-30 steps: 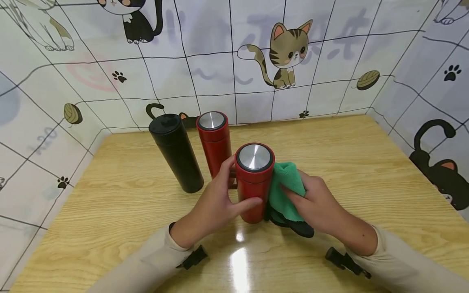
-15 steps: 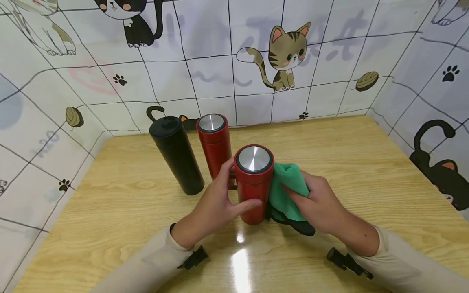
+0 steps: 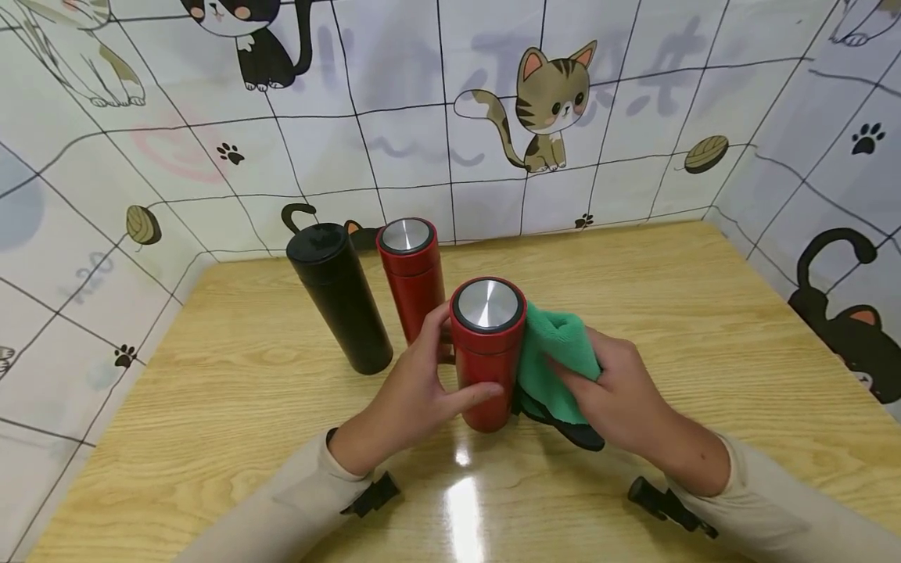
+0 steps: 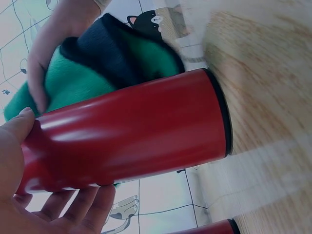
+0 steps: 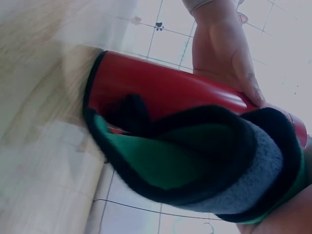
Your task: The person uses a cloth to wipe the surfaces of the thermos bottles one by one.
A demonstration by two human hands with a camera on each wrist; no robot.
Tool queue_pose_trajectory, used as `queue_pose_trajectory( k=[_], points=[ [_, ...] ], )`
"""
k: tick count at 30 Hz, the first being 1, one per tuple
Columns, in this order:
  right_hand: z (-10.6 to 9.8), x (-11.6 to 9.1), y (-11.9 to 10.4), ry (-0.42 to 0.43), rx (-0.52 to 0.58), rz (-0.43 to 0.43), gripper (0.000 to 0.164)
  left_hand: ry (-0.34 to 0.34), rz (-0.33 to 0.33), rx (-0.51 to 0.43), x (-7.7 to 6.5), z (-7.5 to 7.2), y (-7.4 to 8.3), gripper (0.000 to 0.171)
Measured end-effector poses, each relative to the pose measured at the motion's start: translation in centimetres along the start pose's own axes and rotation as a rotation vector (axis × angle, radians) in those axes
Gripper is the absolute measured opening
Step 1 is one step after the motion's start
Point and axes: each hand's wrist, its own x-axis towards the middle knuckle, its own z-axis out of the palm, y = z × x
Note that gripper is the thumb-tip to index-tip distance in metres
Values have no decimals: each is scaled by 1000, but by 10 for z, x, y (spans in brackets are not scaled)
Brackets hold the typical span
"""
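Note:
A red thermos flask (image 3: 484, 375) with a silver lid top stands upright near the middle of the table. My left hand (image 3: 415, 387) grips its left side, thumb across the front and fingers curled behind, as the left wrist view confirms. On the other side my right hand (image 3: 619, 391) holds a green cloth (image 3: 559, 367) with a dark edge against the flask's right wall. In the right wrist view the folded cloth (image 5: 165, 156) covers part of the flask (image 5: 161, 87). The right fingertips are mostly hidden by cloth.
Behind and left of the held flask stand a second red flask (image 3: 411, 274) and a black flask (image 3: 341, 301), both upright. The wooden table (image 3: 669, 289) meets cat-patterned walls (image 3: 394, 141) at the back and sides.
My right hand and the green cloth have shifted slightly right, and the cloth's folds have changed shape. The left hand keeps its hold on the flask, which stays in place.

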Motion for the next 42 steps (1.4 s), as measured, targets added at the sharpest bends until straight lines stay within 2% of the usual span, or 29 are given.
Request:
queue_pose_trajectory(
  k=[2,4,9,11,18,25,30,32,37,39,42],
  points=[
    [-1,-1,-1,55,3,-48,43,-3,5,3,1,-1,1,98],
    [-1,-1,-1,56,17,-59,44,-6,6,4,2,-1,1,98],
    [-1,1,0,-116,-28,28,41,-19,-35,-25,2,-3,1,98],
    [-1,1,1,-151,-48,45,40,-25,-56,-41,1,-3,1,99],
    [-1,-1,0,-51,8,-38,48,-27,-33,-30,1,-3,0,97],
    [-2,1,2,-105,-34,-25,43,-40,-21,-11,2,-4,0,90],
    [-1,0,2,-31,-11,-63,47,-43,-29,-16,1,-4,0,87],
    [-1,0,2,-40,-10,-54,47,-43,-31,-17,2,-4,-1,87],
    [0,2,5,-169,-53,26,37,-42,-29,-20,1,-4,-1,86],
    [0,2,5,-166,-61,27,36,-43,-27,-20,1,-5,-1,86],
    [0,1,3,-99,-39,-3,43,-43,-20,-14,2,-5,-1,86]
  ],
)
